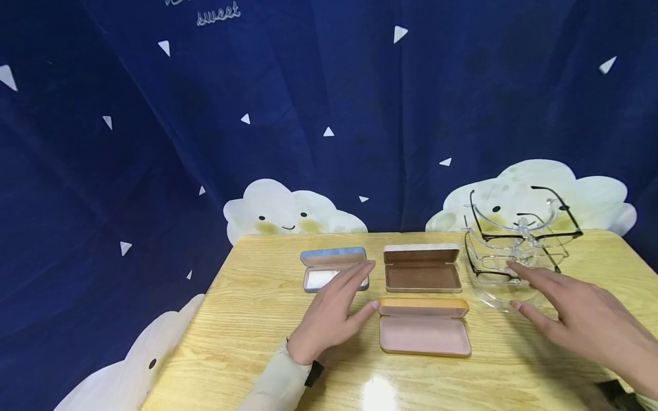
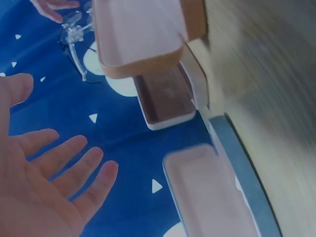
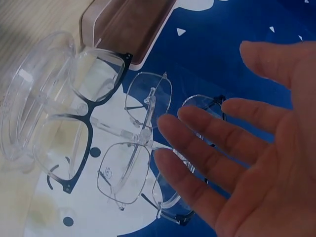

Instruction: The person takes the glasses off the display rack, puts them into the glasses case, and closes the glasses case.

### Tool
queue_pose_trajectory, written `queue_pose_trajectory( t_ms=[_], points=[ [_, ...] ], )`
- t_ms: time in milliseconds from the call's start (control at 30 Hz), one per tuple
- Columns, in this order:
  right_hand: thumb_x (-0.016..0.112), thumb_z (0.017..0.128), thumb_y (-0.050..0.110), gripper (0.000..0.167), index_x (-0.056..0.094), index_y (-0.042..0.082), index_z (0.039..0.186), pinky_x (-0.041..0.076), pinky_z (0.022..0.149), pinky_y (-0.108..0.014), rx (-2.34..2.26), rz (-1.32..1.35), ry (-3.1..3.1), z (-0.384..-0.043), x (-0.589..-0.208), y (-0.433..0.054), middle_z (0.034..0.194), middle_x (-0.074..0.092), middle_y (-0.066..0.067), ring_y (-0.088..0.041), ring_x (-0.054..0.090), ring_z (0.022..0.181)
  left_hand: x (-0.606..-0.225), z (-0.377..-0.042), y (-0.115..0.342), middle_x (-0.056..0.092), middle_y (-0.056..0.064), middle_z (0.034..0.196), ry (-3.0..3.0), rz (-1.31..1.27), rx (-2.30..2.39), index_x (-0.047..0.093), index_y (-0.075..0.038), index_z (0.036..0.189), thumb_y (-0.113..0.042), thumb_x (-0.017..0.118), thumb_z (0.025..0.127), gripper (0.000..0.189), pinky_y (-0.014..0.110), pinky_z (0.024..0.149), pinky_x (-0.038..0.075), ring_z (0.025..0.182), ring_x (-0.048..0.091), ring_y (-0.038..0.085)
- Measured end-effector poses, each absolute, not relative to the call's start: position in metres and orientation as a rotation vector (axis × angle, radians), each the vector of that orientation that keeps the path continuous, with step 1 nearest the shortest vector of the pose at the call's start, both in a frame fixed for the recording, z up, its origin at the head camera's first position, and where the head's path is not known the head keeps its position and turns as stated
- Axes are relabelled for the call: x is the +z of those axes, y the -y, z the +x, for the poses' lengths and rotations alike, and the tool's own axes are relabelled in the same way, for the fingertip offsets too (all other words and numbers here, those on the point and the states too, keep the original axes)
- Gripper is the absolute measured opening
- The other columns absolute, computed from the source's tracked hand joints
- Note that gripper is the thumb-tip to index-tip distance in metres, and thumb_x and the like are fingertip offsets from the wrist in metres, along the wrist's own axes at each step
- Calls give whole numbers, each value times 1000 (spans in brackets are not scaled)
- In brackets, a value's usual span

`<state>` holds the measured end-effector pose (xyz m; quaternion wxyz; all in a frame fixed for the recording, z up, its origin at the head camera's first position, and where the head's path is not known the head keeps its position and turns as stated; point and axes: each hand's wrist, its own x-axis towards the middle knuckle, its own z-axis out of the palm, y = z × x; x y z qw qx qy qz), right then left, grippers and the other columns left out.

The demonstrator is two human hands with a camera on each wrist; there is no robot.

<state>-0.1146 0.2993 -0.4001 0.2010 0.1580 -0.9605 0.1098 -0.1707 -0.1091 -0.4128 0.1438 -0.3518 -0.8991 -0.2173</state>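
My left hand [image 1: 331, 314] hovers with fingers extended and thumb apart, between the blue glasses case [image 1: 334, 253] and the orange one [image 1: 425, 335]. It holds nothing, and its fingers overlap the blue case in the head view. A whitish piece [image 1: 320, 278] lies inside the blue case. Behind the orange case is a white case with brown lining [image 1: 422, 278]; all of them have raised lids. My right hand [image 1: 586, 305], empty and spread, is beside a clear display stand [image 3: 49, 98]. The stand carries black-framed glasses [image 3: 90, 106], thin wire-framed glasses [image 3: 123, 173] and another dark-framed pair above.
A light wooden table [image 1: 247, 331] bears the cases and the stand. Behind it hangs a dark blue curtain [image 1: 319, 74] printed with clouds and white triangles. The stand is at the table's right side, near the back edge.
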Motion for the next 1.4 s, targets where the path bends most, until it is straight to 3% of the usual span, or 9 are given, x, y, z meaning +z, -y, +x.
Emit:
queue_pose_trajectory(
  t_ms=[300,433,600,667,733,800,900,1233,1400],
  points=[
    [84,84,32,61,63,11,137,51,57,-60,309,391,2579,-118,-392,-308,103,78,-17,-37,73,76,-402,-176,84,48,-1,163,2557,-1003,-712,39,-18,162,-45,55,106,64,47,118,48,149,49,22],
    [83,85,32,58,64,10,135,50,53,-56,310,368,2539,-120,-390,-313,106,78,-18,-39,73,77,-397,-179,73,50,0,162,2543,-999,-752,39,-18,162,-46,54,107,64,45,119,47,148,51,21],
    [83,86,33,55,66,7,131,44,46,-40,314,356,2465,-123,-386,-316,97,78,-20,-37,72,71,-393,-185,58,52,3,160,2538,-996,-788,40,-16,161,-47,54,107,64,40,119,47,146,53,20],
    [83,86,33,52,68,7,128,41,46,-32,334,359,2426,-125,-384,-317,94,79,-18,-27,70,66,-391,-188,52,53,3,159,2520,-1004,-813,41,-15,160,-47,54,106,64,37,119,48,145,54,18],
    [82,86,34,49,70,8,126,39,47,-24,361,356,2392,-126,-382,-318,94,79,-18,-3,65,66,-388,-191,46,54,3,158,2496,-1014,-838,42,-14,160,-46,55,106,64,35,118,48,144,55,16],
    [80,88,35,45,72,7,122,39,49,-16,395,358,2357,-128,-382,-319,96,79,-19,22,51,75,-385,-192,40,55,3,157,2476,-1020,-862,43,-13,159,-44,57,106,64,33,119,47,144,54,15],
    [76,92,34,39,73,3,116,39,53,-7,457,363,2307,-130,-381,-320,96,77,-23,39,30,89,-381,-194,32,54,3,158,2469,-1019,-877,42,-14,160,-45,56,106,64,32,119,46,146,53,14],
    [73,92,11,31,70,-12,113,32,50,-3,609,255,2222,-133,-378,-325,95,68,-36,38,27,88,-372,-199,14,57,1,155,2475,-1039,-939,42,-18,160,-48,54,107,62,29,118,47,144,55,13],
    [70,94,12,33,69,-14,115,29,50,-3,639,220,2175,-136,-378,-330,96,65,-38,38,27,88,-368,-200,8,59,-2,154,2487,-1021,-910,43,-21,160,-49,52,107,60,27,116,48,142,56,10]
  ],
)
